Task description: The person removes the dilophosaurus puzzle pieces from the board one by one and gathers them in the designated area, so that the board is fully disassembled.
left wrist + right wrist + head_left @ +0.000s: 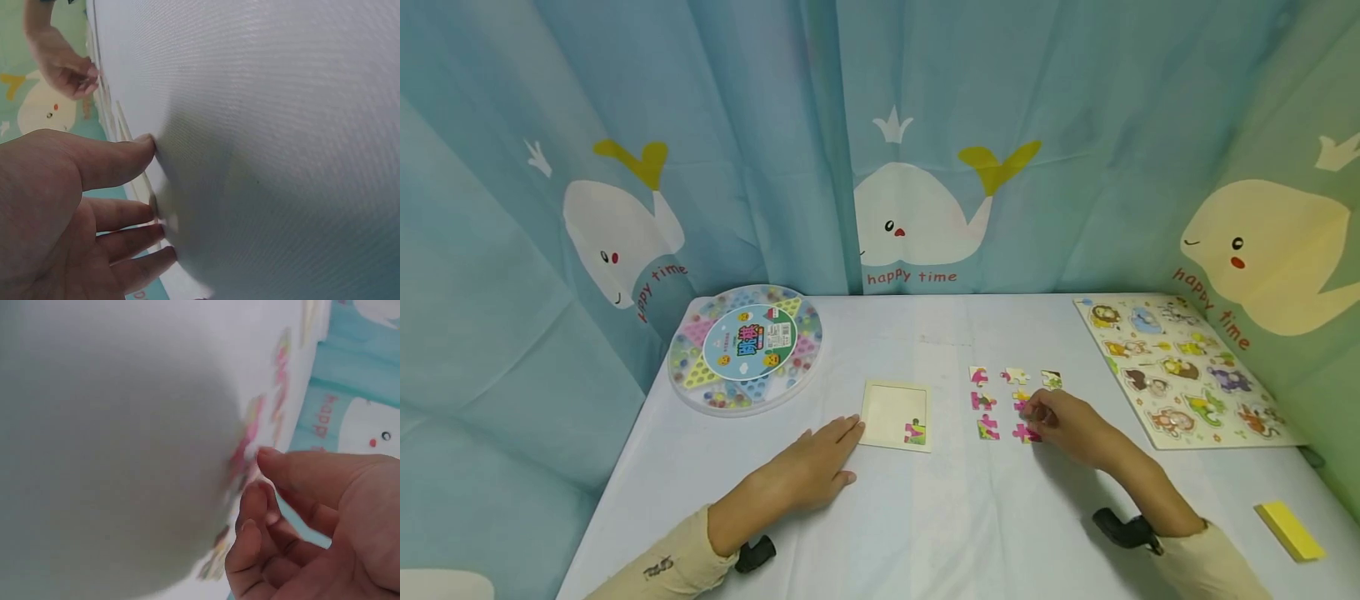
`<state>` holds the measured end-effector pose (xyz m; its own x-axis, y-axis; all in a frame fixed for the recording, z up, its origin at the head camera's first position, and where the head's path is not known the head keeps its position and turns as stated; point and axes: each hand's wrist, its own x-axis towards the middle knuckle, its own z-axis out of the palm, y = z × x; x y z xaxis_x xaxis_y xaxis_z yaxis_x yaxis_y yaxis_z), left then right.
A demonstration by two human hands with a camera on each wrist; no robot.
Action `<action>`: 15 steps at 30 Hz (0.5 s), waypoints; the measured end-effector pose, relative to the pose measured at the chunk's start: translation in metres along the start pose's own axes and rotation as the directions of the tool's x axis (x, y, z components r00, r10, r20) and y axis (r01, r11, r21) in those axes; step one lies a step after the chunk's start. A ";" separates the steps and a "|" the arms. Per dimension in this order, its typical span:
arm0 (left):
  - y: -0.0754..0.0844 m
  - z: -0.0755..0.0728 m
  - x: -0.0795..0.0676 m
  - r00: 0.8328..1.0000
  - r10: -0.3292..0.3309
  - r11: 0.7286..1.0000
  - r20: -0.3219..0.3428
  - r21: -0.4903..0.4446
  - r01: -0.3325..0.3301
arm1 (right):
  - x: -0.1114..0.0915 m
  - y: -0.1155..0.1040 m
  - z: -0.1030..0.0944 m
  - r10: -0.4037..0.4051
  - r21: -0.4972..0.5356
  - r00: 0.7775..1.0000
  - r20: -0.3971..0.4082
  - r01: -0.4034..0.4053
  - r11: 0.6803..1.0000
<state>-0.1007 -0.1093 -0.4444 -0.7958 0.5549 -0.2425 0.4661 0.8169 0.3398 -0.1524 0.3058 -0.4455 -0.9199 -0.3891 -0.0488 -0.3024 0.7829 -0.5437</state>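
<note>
A small square puzzle tray (891, 408) lies on the table with one pink and green jigsaw piece (914, 432) in its lower right corner. My left hand (808, 467) rests beside it, fingers extended, fingertips at the tray's left edge; the left wrist view shows the same hand (94, 212) with its thumb apart. To the tray's right, several loose jigsaw pieces (988, 428) lie picture side up in rows. Over the right-hand ones hovers my right hand (1067, 425), fingers bent. In the right wrist view, a gap shows between the thumb and index fingertips of this hand (300, 512).
A round Chinese checkers set (745, 350) lies at the back left. On the right is a large animal puzzle board (1187, 367), with a yellow block (1290, 531) nearer the front. A blue whale-print curtain (775, 150) hangs behind the white table (910, 533).
</note>
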 end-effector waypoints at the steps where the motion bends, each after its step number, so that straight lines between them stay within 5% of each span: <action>1: 0.000 0.000 0.000 1.000 -0.002 1.000 0.002 0.002 0.002 | 0.002 -0.004 0.000 0.009 0.007 1.000 -0.002 -0.009 1.000; 7: -0.001 0.001 0.000 1.000 -0.007 1.000 0.006 0.005 0.007 | 0.019 -0.036 0.006 0.035 0.110 0.999 0.013 -0.037 0.993; 15: 0.000 0.000 0.001 1.000 0.002 1.000 0.003 0.001 -0.002 | 0.042 -0.077 0.039 0.000 0.210 0.997 0.081 -0.017 0.978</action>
<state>-0.1012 -0.1090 -0.4447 -0.7934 0.5572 -0.2450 0.4683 0.8159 0.3392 -0.1579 0.2098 -0.4382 -0.8965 -0.4273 -0.1167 -0.2276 0.6704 -0.7062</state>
